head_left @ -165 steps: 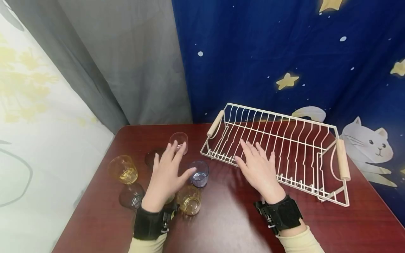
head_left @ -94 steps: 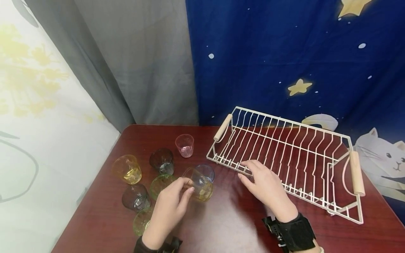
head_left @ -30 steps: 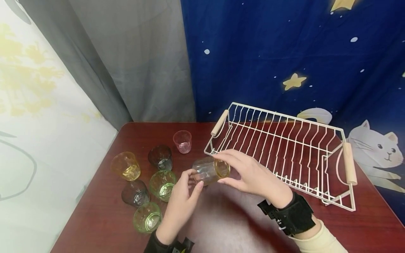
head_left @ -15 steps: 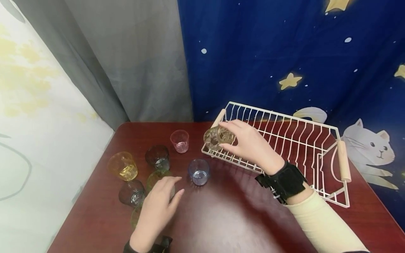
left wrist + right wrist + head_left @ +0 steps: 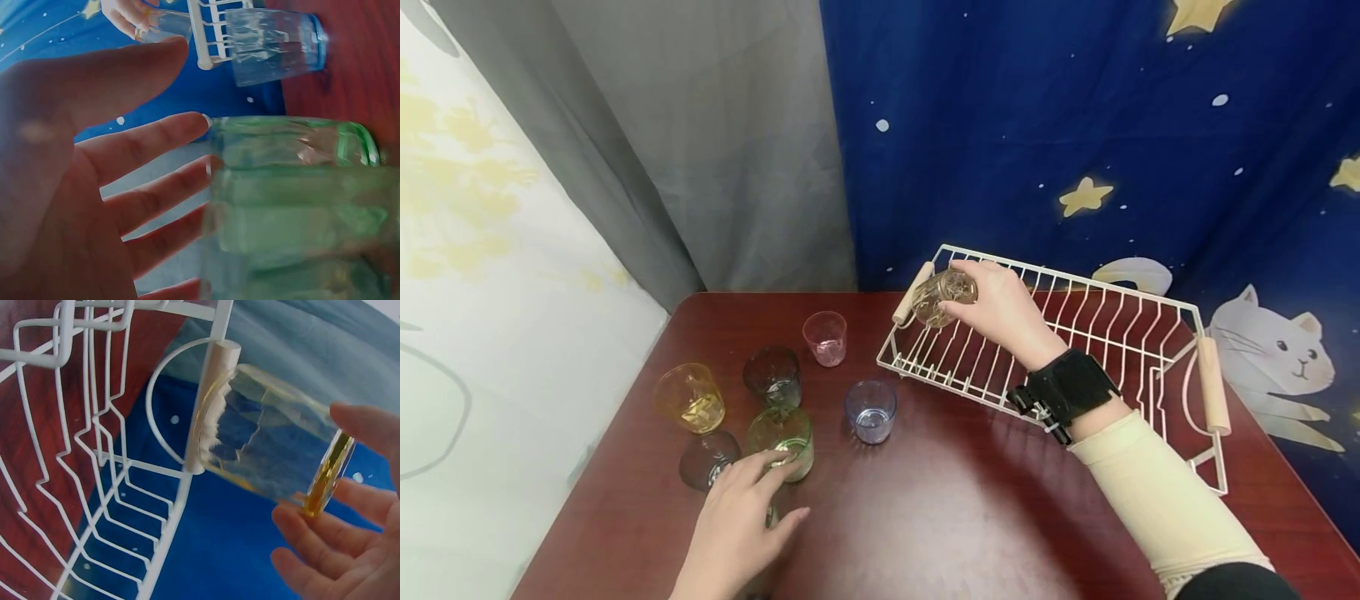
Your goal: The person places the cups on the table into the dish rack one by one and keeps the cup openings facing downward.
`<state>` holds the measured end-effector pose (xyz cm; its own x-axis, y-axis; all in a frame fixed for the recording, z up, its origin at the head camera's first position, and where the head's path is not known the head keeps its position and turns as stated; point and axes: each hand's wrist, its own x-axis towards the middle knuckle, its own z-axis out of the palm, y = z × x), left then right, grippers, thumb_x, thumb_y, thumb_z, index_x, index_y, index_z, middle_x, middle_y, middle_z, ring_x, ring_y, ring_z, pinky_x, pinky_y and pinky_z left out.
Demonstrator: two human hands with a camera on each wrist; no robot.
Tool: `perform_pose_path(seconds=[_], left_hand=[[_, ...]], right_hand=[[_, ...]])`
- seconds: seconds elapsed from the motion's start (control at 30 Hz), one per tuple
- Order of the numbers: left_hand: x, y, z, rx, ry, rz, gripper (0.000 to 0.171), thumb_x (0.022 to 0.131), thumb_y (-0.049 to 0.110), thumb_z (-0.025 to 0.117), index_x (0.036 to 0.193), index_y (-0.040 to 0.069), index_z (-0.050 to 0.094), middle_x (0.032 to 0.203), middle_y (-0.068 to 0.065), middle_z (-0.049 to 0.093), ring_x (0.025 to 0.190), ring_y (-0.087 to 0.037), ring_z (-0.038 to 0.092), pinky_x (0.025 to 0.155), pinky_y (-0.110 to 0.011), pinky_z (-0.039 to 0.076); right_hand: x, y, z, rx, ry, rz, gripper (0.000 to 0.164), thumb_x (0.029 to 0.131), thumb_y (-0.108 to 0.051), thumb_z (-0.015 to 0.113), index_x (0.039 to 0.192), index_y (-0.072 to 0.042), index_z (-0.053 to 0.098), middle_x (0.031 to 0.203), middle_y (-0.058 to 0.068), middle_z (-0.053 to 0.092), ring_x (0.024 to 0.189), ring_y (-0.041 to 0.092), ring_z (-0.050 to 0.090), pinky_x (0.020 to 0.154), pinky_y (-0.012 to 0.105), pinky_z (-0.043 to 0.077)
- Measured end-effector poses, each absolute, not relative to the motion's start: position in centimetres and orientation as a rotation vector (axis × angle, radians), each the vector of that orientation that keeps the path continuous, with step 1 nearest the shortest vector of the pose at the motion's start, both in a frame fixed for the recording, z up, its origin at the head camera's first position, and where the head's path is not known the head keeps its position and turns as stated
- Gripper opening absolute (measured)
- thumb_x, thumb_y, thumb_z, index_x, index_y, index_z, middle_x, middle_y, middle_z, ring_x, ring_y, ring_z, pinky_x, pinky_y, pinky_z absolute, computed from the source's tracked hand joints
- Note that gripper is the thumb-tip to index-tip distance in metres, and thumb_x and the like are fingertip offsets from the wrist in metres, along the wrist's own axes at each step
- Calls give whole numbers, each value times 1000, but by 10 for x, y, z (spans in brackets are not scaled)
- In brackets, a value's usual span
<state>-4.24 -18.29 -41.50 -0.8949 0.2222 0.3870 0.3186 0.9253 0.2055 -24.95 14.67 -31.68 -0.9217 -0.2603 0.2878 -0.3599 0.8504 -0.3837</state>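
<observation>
My right hand (image 5: 1000, 304) grips a pale amber drinking glass (image 5: 931, 300) by its base. The glass lies tilted on its side in the air over the left end of a white wire dish rack (image 5: 1105, 337). In the right wrist view its mouth points toward the rack's wooden handle (image 5: 219, 369). My left hand (image 5: 733, 521) has its fingers spread and holds nothing. Its fingertips are at the rim of a green glass (image 5: 781, 442); whether they touch cannot be told. Another green glass (image 5: 300, 206) stands close to the fingers in the left wrist view, mostly hidden in the head view.
On the red-brown table (image 5: 895, 517) stand a blue glass (image 5: 871, 412), a pink glass (image 5: 826, 340), a yellow glass (image 5: 692, 400) and two dark grey glasses, one farther back (image 5: 775, 379). A gray curtain (image 5: 737, 167) and a blue one (image 5: 970, 150) hang behind.
My left hand lifted the amber glass, and my right hand took it by the base and carried it up over the rack. The left hand let go and moved back to the green glasses.
</observation>
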Motion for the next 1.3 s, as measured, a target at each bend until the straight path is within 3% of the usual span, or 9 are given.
perform_pose_path(seconds=[0.27,0.47,0.87,1.1,1.3], left_hand=[[-34,-193,-419,-406,-2691,-343,60,59,37,89,114,25,68,129,-7,60,120,-30,57,96,-52,48],[-30,-202,-425,-419,-2687,-308,78,57,36,90,128,19,61,134,-9,57,120,-33,56,91,-56,49],[-20,-202,-433,-215,-2813,-302,87,64,40,87,139,17,51,148,-20,42,132,-44,42,89,-66,46],[-18,-205,-437,-154,-2794,-297,102,65,47,85,148,14,37,143,-27,46,127,-47,47,87,-65,47],[-18,-204,-438,-133,-2819,-375,98,70,43,84,149,10,36,144,-28,45,128,-46,48,90,-62,48]], right_hand=[[-274,161,-322,344,-2826,633,66,81,-34,73,137,-6,53,131,23,59,124,41,53,103,53,44],[-293,166,-326,340,-2925,582,65,82,-31,71,138,-5,51,131,27,56,122,44,52,100,57,45],[-321,179,-352,210,-2990,619,66,83,-29,71,138,1,50,128,28,60,122,44,54,100,54,46],[-329,173,-359,225,-2990,635,66,84,-33,69,138,-1,51,138,25,54,129,43,49,104,54,45],[-333,167,-364,229,-2969,629,63,83,-32,68,135,0,53,135,24,57,127,43,52,102,54,45]])
